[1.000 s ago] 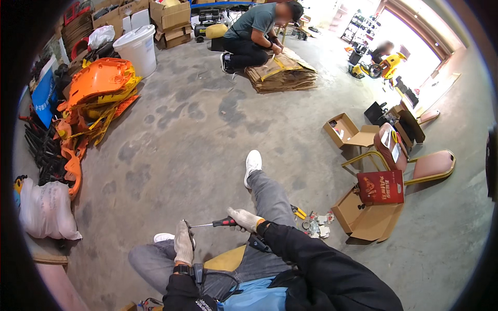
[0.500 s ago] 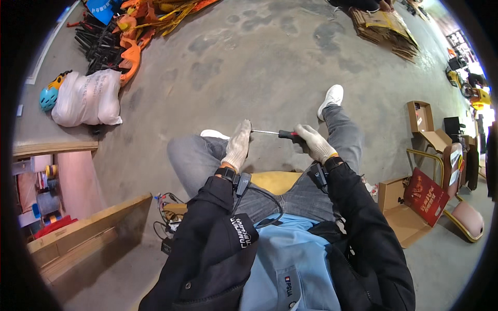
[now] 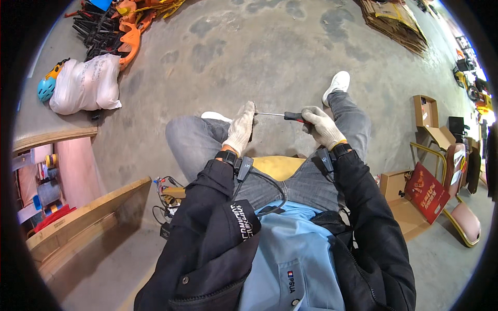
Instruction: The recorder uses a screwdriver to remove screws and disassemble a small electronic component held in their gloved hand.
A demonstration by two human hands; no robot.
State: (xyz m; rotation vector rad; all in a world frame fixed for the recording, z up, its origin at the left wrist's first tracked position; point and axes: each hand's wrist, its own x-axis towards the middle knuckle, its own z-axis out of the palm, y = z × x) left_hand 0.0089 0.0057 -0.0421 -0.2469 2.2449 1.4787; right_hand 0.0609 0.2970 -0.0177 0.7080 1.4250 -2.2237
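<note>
In front of my lap, my right hand (image 3: 322, 125), in a white work glove, is closed around the black and red handle of a screwdriver (image 3: 269, 114). The thin metal shaft lies nearly level and points left. Its tip reaches the fingers of my left hand (image 3: 241, 127), also gloved. Those fingers are curled round a narrow dark thing, of which only an edge shows beside the palm; its kind is hidden by the glove.
I sit on a yellow seat (image 3: 273, 168). At left are a wooden board (image 3: 88, 215) and stuffed white bags (image 3: 85, 85). An open cardboard box (image 3: 415, 210) and a chair (image 3: 466, 220) stand at right. Flattened cardboard (image 3: 397, 23) lies at far right.
Both hands have moved slightly farther from my body, and my right hand also to the right with the screwdriver. The view has shifted a little. Its tip still meets my left hand.
</note>
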